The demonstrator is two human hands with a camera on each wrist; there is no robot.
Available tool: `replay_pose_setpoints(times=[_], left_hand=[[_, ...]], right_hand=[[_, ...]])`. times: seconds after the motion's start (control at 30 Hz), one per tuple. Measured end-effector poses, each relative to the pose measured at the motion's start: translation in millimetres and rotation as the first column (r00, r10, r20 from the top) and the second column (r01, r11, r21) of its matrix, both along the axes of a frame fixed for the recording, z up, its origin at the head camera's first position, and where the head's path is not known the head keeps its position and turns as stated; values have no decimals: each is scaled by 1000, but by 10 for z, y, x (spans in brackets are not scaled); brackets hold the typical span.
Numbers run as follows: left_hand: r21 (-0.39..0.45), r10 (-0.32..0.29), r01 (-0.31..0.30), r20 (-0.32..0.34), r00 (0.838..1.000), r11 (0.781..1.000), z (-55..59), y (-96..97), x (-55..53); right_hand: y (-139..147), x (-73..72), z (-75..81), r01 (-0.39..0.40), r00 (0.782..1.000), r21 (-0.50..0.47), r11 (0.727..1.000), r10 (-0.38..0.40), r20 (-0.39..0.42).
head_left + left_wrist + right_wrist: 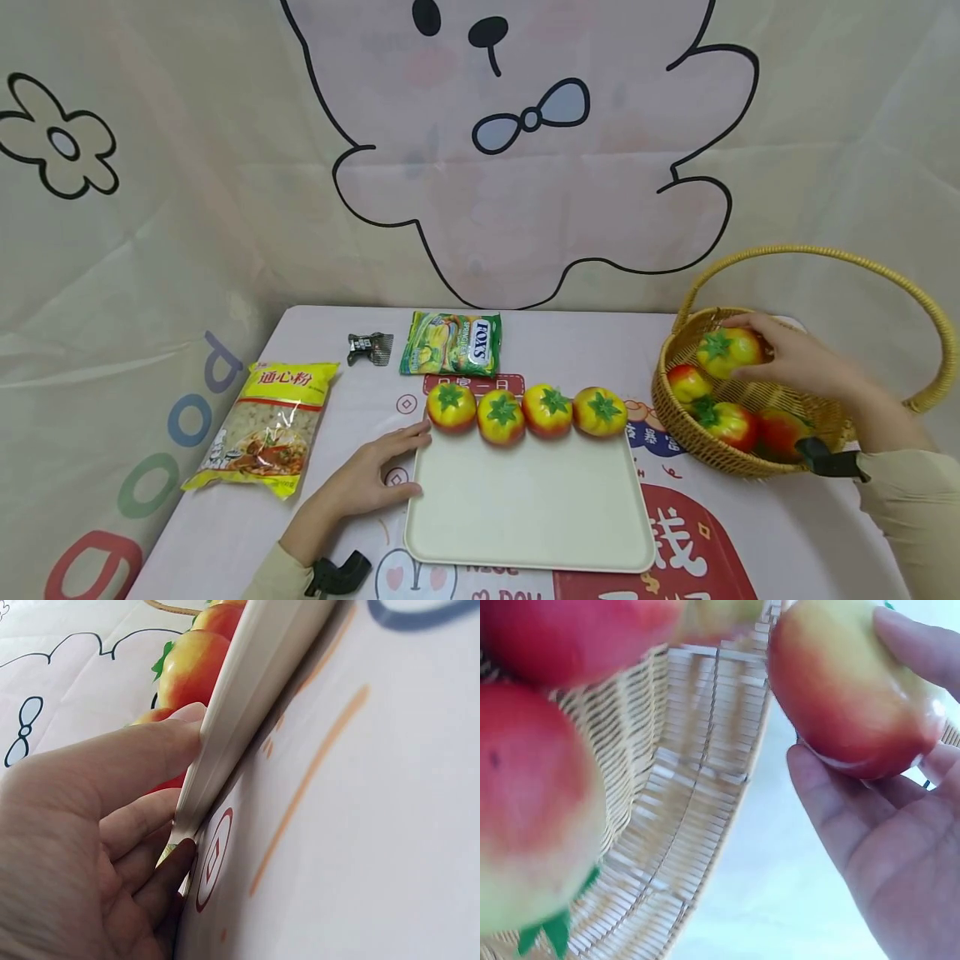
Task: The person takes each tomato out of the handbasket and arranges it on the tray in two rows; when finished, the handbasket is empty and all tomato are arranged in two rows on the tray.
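In the head view, my right hand (791, 354) grips a red-and-yellow artificial fruit with a green leafy cap (727, 352), above the wicker basket (678, 429). The right wrist view shows the thumb and fingers round this fruit (847, 690). More fruits of the same kind (729, 425) lie in the basket below. My left hand (367, 475) touches the left edge of a cream rectangular tray (525, 508), its fingers fairly straight. The left wrist view shows the thumb and fingertips against the tray's rim (232, 705). Several matching fruits (501, 417) stand in a row along the tray's far edge.
A yellow bag of macaroni (270, 425) lies left of the tray. Behind the tray are a green candy packet (452, 343) and a small dark wrapped item (370, 348). The basket's tall handle (810, 250) arches over its opening. A printed cloth hangs behind the table.
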State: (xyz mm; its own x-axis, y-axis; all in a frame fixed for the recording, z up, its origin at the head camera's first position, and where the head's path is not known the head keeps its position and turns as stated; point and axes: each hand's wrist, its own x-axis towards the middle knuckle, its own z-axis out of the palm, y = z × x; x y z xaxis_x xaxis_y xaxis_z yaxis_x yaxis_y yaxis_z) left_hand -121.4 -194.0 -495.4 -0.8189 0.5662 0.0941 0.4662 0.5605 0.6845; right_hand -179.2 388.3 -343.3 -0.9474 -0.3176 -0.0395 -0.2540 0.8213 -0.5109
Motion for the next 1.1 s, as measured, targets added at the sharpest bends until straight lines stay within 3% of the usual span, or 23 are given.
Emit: replay_pose_setpoints(times=[0.17, 0.4, 0.7, 0.87, 1.1], left_hand=[[4, 1, -1, 3, 1000, 1000, 2, -1, 1], [4, -1, 1, 1, 1000, 1000, 8, -2, 1], [7, -2, 2, 0, 1000, 1000, -3, -2, -1], [11, 1, -1, -6, 1000, 1000, -13, -12, 17], [9, -1, 1, -9, 1000, 1000, -11, -14, -2]], right_hand=[[-191, 120, -14, 2, 1000, -83, 997, -2, 1], [-575, 296, -41, 7, 1000, -130, 992, -10, -20], [-1103, 498, -295, -85, 995, -263, 961, 69, -69], [-1386, 575, -510, -141, 989, -354, 924, 115, -92], [-1800, 723, -675, -127, 992, -407, 904, 108, -68]])
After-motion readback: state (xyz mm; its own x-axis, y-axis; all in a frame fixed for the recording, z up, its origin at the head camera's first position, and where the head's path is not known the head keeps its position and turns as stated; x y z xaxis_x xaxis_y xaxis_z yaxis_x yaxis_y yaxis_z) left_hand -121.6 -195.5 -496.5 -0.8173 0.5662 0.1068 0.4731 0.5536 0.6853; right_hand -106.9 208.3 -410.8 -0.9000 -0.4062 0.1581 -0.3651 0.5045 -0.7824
